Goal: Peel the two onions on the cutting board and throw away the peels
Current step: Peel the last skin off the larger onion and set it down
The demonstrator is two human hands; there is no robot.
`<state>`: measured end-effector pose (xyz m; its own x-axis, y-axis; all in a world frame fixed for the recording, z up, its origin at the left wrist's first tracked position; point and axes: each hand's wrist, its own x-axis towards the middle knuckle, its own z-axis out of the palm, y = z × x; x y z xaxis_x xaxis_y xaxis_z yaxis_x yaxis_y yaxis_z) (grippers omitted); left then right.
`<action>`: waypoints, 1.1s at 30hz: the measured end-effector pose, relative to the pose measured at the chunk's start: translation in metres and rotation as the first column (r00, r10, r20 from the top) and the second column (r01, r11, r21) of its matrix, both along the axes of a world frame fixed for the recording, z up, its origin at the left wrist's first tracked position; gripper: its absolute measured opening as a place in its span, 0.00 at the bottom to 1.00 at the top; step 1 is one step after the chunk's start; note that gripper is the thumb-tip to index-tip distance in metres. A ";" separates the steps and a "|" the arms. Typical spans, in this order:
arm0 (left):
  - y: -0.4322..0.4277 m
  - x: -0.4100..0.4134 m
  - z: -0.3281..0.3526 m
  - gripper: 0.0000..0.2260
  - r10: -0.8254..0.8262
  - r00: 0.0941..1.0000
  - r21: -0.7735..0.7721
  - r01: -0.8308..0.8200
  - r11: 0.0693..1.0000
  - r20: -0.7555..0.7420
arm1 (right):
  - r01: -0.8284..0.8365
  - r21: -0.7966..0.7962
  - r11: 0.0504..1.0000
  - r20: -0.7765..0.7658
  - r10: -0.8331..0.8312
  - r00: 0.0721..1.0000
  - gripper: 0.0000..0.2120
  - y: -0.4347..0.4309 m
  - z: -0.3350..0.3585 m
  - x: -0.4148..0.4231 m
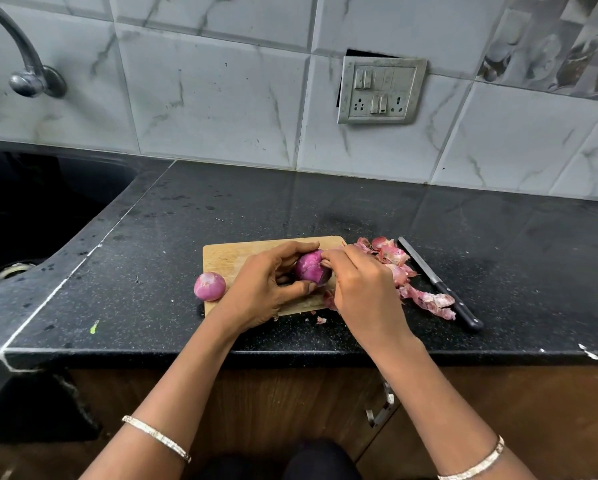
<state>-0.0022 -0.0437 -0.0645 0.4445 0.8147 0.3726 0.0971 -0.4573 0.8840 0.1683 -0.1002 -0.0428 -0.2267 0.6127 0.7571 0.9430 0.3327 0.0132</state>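
Over the cutting board [231,258] I see the left hand [261,289] with fingers curled round one onion [311,271], the right hand [360,289] pinching its top; the second onion [209,286] lies at the board's left edge, peels [394,258] on the counter [325,209].

A black-handled knife [441,285] lies on the dark speckled counter [221,202], blade pointing toward the wall. A black sink [31,209] is set into the counter at the left, with a metal tap [27,81] on the marbled tiles [214,98] above it. A switch panel [380,90] sits on the wall. Below the counter is a wooden cabinet [290,403] with a metal handle [382,408].
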 end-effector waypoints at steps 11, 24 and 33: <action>0.000 0.002 0.001 0.25 0.025 1.000 -0.010 -0.025 1.000 0.008 | 0.032 0.056 0.998 -0.054 -0.029 0.998 0.06 0.009 -0.014 -0.006; 0.000 0.003 0.002 0.26 0.019 1.000 -0.038 -0.018 0.999 0.014 | -0.153 -0.013 0.988 -0.066 0.152 0.986 0.06 0.008 0.006 0.013; 0.001 0.002 0.001 0.25 0.032 0.999 -0.038 -0.031 0.999 0.023 | 0.004 0.119 0.993 0.155 -0.023 0.988 0.06 0.010 -0.005 0.005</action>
